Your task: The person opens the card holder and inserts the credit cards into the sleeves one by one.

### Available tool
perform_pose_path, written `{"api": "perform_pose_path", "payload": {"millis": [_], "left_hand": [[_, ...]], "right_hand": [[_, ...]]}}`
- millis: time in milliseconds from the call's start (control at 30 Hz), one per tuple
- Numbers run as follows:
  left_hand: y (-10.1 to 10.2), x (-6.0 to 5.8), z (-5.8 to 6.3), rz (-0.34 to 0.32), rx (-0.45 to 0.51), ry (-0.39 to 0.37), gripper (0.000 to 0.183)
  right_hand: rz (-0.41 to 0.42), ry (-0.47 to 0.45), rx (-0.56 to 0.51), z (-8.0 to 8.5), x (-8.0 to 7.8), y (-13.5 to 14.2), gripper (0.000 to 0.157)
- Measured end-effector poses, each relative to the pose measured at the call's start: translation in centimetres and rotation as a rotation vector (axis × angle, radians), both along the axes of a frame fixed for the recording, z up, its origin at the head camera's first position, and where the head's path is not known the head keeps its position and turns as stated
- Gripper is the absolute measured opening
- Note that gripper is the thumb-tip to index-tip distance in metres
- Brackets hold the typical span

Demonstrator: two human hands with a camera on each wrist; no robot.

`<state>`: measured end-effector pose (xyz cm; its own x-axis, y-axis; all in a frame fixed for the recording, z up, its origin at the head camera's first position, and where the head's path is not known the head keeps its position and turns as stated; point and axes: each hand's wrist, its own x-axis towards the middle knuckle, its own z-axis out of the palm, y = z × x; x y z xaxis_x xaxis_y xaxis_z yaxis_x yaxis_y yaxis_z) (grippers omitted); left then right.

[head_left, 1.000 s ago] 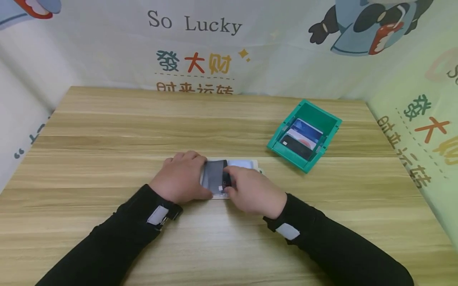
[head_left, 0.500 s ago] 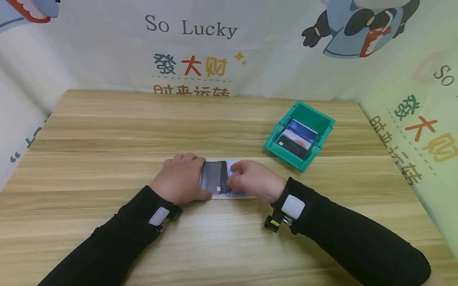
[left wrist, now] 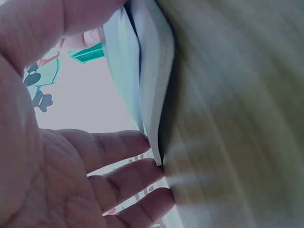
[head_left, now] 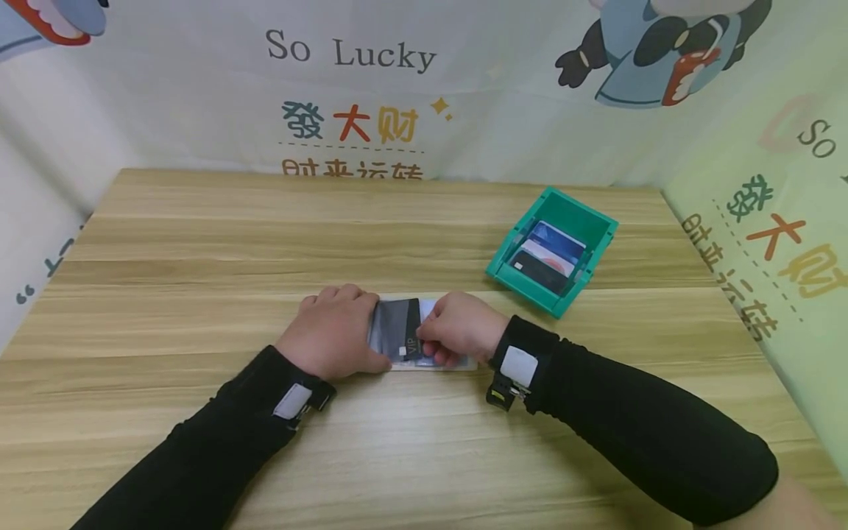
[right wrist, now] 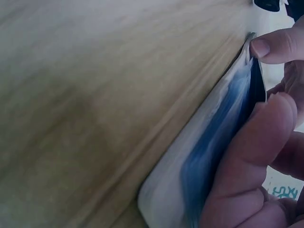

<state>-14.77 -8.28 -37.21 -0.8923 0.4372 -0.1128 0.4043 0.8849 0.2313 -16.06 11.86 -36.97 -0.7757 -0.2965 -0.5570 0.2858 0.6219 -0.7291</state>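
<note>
A thin booklet-style card holder (head_left: pixel 428 307) with clear sleeves lies on the table. A black VIP card (head_left: pixel 414 315) sits mostly under a hazy grey sleeve, its right strip sticking out. My left hand (head_left: pixel 334 331) grips the holder's left end, thumb on the near edge and fingers at the far edge; the left wrist view shows the fingertips along the holder's pale edge (left wrist: pixel 156 80). My right hand (head_left: pixel 464 327) pinches the card's exposed right edge. In the right wrist view its curled fingers (right wrist: pixel 247 161) lie over the holder's blue inside (right wrist: pixel 204 152).
A green open box (head_left: pixel 599 228) stands at the back right, with several cards (head_left: pixel 555 254) inside, blue, white and black. The wooden table (head_left: pixel 232 243) meets a printed cloth backdrop (head_left: pixel 490 140) at the back and sides.
My right hand first drew back rightward off the card's black strip, then returned to its edge. My left hand has kept its grip. The head view has shifted slightly.
</note>
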Motion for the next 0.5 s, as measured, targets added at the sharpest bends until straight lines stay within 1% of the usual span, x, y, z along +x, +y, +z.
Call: {"api": "perform_pose_path", "payload": {"millis": [100,200,333,500], "left_hand": [[0.0,0.0,0.1,-0.001,-0.004,-0.003,0.092],[0.0,0.1,0.1,-0.002,-0.002,0.001,0.092],[0.0,0.1,0.1,0.001,0.008,0.000,0.091],[0.0,0.0,0.0,0.006,0.011,-0.007,0.091]], "right_hand": [[-0.034,-0.052,-0.041,0.1,0.0,0.1,0.018],[-0.041,-0.058,-0.053,0.1,0.0,0.1,0.018],[-0.003,-0.013,-0.025,0.2,0.1,-0.3,0.018],[0.055,0.083,0.034,0.6,0.5,-1.0,0.013]]}}
